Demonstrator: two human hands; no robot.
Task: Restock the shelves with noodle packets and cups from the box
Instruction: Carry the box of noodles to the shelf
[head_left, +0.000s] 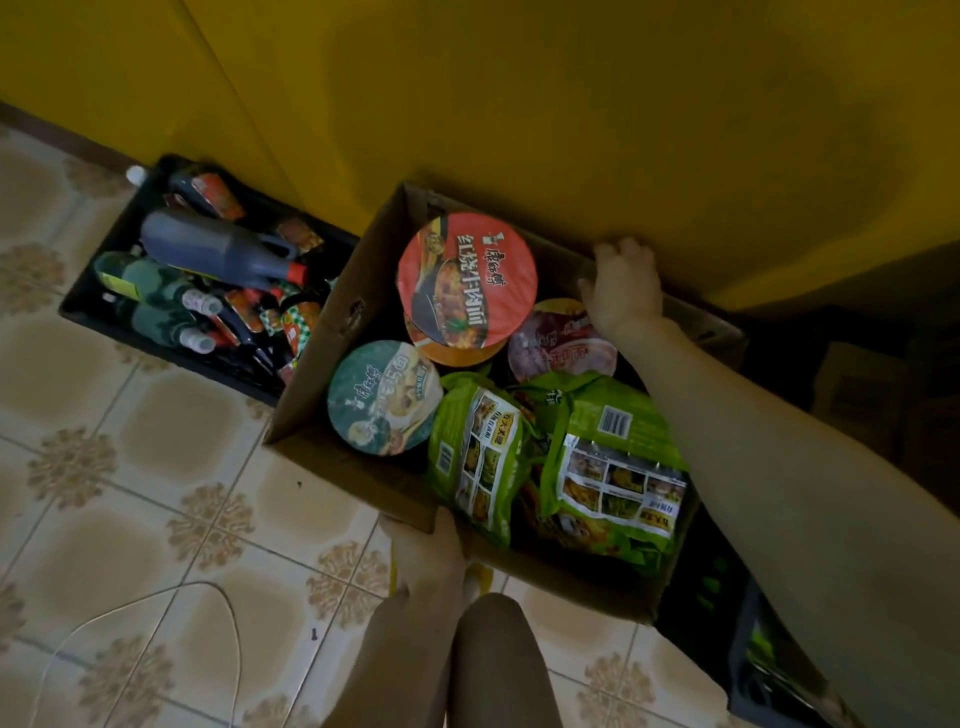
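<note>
A cardboard box (332, 332) sits on the tiled floor against a yellow panel. Inside it lie a red-lidded noodle cup (467, 280), a teal-lidded cup (384, 397), a pink-lidded cup (558, 343) and green noodle packets (613, 467). An orange cup shows under the red one. My right hand (621, 288) reaches across the box, its fingers curled over the far rim. My left hand (428, 553) holds the near wall of the box at its bottom edge; its fingertips are partly hidden against the cardboard.
A black crate (98, 317) of dark sauce bottles and small packets stands left of the box. Another dark crate (743, 675) with green items lies at lower right. A white cable (156, 597) loops across the floor. My knee (498, 660) is close to the box.
</note>
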